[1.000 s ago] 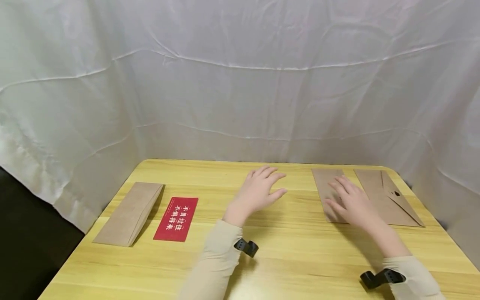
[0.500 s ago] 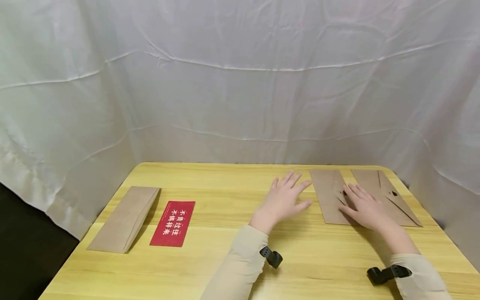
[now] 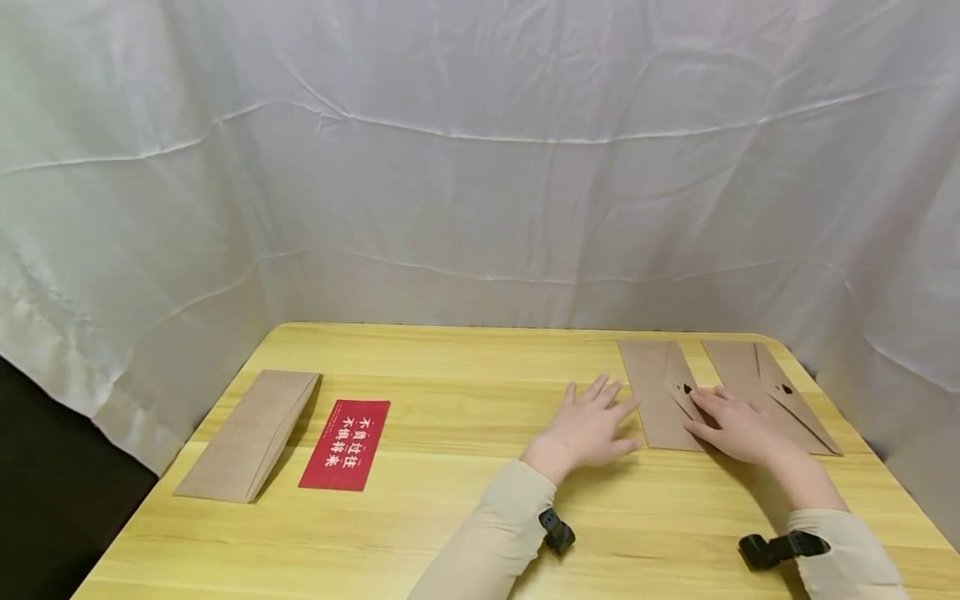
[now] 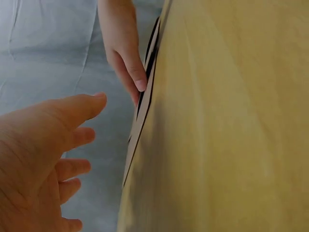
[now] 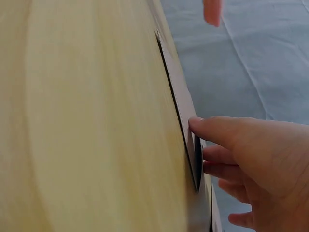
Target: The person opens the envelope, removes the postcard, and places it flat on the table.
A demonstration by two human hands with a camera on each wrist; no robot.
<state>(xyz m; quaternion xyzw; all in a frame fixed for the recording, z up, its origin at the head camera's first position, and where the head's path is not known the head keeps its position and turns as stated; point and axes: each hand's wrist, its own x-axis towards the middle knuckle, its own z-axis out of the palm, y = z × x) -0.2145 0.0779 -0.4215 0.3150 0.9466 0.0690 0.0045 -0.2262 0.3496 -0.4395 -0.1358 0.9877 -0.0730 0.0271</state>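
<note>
My right hand (image 3: 740,429) touches the flap side of a flat brown kraft envelope (image 3: 651,400) at the right of the table. In the right wrist view its thumb rests on the envelope (image 5: 178,96) near the raised flap edge, the other fingers just beyond that edge. The flap has a small dark mark, beside the fingertips in the head view. To the left of this envelope, my left hand (image 3: 588,427) hovers over the table with spread fingers, holding nothing. A second brown envelope (image 3: 798,408) lies farther right, partly covered by my right hand.
A red card (image 3: 347,446) with white characters lies on the left of the wooden table (image 3: 450,392). Beside it, a third brown envelope (image 3: 243,437) has one long edge slightly raised. A pale curtain (image 3: 480,192) hangs behind and around the table.
My left hand has moved right, toward the envelope. The right hand has shifted slightly right and down onto the flap edge, uncovering the dark mark.
</note>
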